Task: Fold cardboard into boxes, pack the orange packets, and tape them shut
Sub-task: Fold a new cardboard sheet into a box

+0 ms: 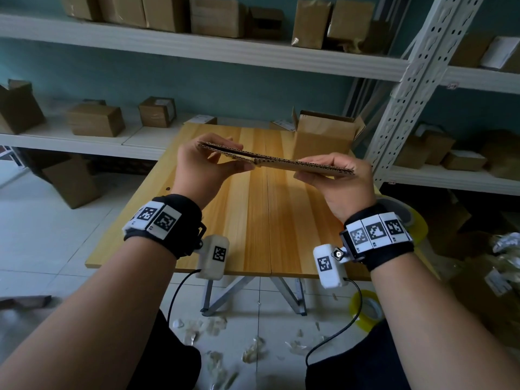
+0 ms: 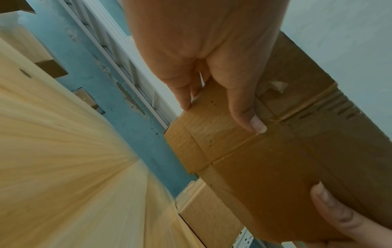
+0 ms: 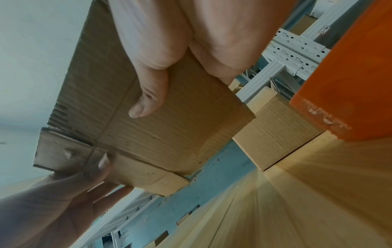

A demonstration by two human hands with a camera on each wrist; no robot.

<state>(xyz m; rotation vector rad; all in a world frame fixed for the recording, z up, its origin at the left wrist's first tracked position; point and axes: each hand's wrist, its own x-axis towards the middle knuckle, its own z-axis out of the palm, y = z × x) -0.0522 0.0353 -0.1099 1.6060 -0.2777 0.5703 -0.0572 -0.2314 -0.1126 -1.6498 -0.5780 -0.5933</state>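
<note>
A flat, folded brown cardboard blank (image 1: pixel 277 161) hangs level above the wooden table (image 1: pixel 247 220), seen edge-on in the head view. My left hand (image 1: pixel 208 164) grips its left end, thumb under and fingers over. My right hand (image 1: pixel 334 175) grips the right end the same way. The left wrist view shows the blank's underside (image 2: pixel 265 167) with my left thumb (image 2: pixel 252 117) pressed on a crease. In the right wrist view my right thumb (image 3: pixel 148 102) lies on the cardboard (image 3: pixel 169 125), and an orange packet (image 3: pixel 347 83) shows at the right.
An erected open box (image 1: pixel 323 136) stands at the table's far right. Tape rolls sit at the right edge (image 1: pixel 413 223) and on the floor (image 1: pixel 365 308). Shelves (image 1: pixel 197 49) with several cardboard boxes line the back. Plastic scraps litter the floor (image 1: pixel 225 347).
</note>
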